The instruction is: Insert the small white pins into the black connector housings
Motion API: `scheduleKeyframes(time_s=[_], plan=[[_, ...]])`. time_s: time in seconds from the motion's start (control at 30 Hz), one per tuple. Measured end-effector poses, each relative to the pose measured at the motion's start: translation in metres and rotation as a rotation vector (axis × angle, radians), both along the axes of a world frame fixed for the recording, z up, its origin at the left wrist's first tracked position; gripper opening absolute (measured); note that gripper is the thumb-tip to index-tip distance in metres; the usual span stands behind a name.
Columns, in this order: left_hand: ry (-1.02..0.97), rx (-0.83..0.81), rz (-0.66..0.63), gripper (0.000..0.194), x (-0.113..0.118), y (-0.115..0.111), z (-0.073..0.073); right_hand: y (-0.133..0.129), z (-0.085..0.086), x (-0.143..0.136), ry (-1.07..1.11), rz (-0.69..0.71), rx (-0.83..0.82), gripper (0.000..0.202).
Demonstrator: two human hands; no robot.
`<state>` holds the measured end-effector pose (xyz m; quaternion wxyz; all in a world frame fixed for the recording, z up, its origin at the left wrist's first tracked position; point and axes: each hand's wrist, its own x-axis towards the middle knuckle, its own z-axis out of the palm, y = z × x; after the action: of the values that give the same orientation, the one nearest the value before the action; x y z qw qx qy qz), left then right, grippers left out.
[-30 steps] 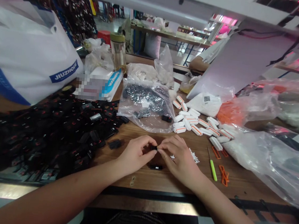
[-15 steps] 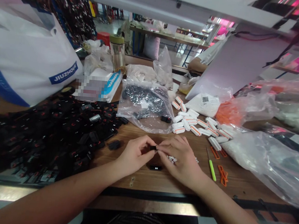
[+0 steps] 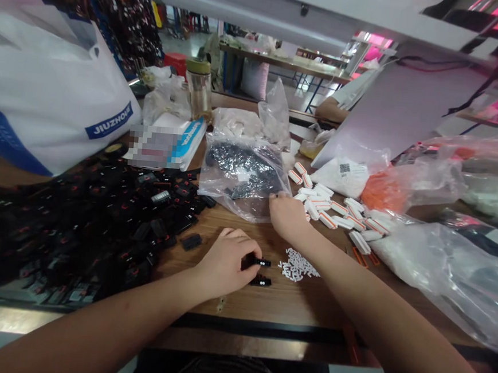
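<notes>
My left hand (image 3: 228,262) is closed, its thumb and fingers pinching a small black plastic piece (image 3: 264,262) with white dots on its end. Just below that, a similar black piece (image 3: 262,282) with two white dots lies on the wooden table. My right hand (image 3: 288,215) reaches to the right edge of the clear plastic bag (image 3: 247,206) of black parts. Its fingers are curled in at a dark bit there; what they hold is mostly hidden. Between my forearms sits a small heap of tiny white pins (image 3: 298,265).
A big pile of black parts (image 3: 112,222) covers the left side, with a lone black part (image 3: 192,241) beside it. White cases with orange strips (image 3: 316,203) lie back right, near bags of parts (image 3: 424,263). A bottle (image 3: 198,90) and white carrier bag (image 3: 53,90) stand behind.
My right hand has left my left hand and moved forward to the bag's edge, uncovering the white pins. The left hand has lowered slightly with the black piece, towards the one on the table.
</notes>
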<state>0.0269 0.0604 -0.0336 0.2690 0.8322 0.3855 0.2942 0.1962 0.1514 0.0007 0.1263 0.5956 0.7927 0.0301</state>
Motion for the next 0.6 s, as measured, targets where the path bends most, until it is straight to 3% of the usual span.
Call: scheduleKeyframes(time_s=[0.2,0.33,0.47,0.53,0.6], plan=[[-0.077,-0.022,-0.012,0.017,-0.003,0.0,0.002,0.003,-0.004,0.016,0.309,0.073,0.033,0.026],[-0.195,-0.102,0.069,0.007,-0.004,0.004,0.001,-0.002,-0.004,0.024,0.493,0.082,0.003,0.043],[-0.425,-0.263,0.269,0.02,-0.002,0.009,-0.003,-0.037,0.011,0.023,0.809,0.173,0.011,0.06],[-0.503,-0.353,0.239,0.03,0.0,0.011,-0.005,-0.058,0.02,0.018,0.784,0.308,0.036,0.06],[-0.538,-0.409,0.173,0.027,0.001,0.011,-0.006,-0.074,0.027,0.012,0.656,0.449,0.09,0.06]])
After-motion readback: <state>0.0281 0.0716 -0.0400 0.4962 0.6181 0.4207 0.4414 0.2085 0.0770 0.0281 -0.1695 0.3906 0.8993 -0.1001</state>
